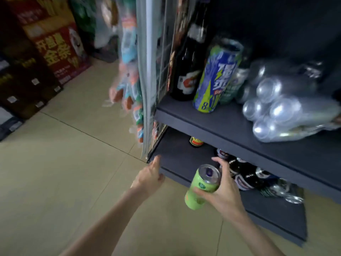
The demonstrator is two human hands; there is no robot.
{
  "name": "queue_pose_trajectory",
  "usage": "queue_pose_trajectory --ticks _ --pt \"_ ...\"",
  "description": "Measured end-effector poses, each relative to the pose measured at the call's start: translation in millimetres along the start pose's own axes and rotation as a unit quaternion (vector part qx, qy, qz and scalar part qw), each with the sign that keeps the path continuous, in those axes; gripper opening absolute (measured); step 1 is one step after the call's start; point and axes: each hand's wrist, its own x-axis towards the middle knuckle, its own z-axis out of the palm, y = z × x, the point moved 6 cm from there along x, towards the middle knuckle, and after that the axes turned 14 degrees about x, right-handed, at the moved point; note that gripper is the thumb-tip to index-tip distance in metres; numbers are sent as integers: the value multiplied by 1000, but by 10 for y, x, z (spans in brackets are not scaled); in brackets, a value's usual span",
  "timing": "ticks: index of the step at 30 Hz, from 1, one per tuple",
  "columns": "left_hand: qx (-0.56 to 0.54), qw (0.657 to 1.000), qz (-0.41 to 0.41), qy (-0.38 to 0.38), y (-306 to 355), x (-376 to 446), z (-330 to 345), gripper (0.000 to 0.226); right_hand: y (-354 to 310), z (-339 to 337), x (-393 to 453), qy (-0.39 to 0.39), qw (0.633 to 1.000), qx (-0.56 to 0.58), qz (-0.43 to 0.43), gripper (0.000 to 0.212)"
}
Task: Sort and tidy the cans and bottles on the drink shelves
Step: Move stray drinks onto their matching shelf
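The right hand (224, 191) grips a green can (202, 187), fingers and thumb curled round its body — the can is tilted, its silver top facing up toward the camera, held just in front of the bottom shelf (184, 159) and over its front edge. The left hand (150, 175) rests at the left front corner of that shelf with fingers loosely curled, holding nothing.

Further back on the bottom shelf stands a dark bottle with a yellow label (196, 141), only its lower part showing; to the right of the green can lie several dark cans (245, 174), some on their sides, blurred. Directly above the bottom shelf is the upper shelf (212, 122), bearing a dark bottle (186, 74) at its left end, a tall blue-and-green can (216, 78) beside it, and a shrink-wrapped pack of silver cans (276, 106) on its side to the right. Left of the shelves — red cartons (53, 48) on a tiled floor (73, 163).
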Motion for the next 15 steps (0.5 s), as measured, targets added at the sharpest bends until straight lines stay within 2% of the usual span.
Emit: queue_pose_trajectory --ticks 3,5,7,9,11,13,15 --pt "-34 999 -8 -22 208 -522 -857 51 -991 -114 -439 -15 1000 -13 -1 87" --pt "-66 997 24 -28 492 -973 -1652 54 -1907 -301 -762 -18 1000 -23 -4 88" --pt "-104 994 44 2 811 -1429 -2501 62 -2873 -580 -1093 -9 999 -17 -47 89" --pt "-113 989 75 54 1179 -1797 -3441 66 -3815 -967 -1380 10 995 4 -103 89" --pt "-89 979 140 116 1555 -2046 -4366 61 -4717 -1333 -1612 29 986 16 -166 88" --pt "-24 959 201 200 1905 -2219 -5195 56 -5511 -1698 -1800 63 967 44 -242 86" --pt "34 924 228 305 2216 -2411 -5939 51 -6142 -2040 -1947 106 944 88 -301 84"
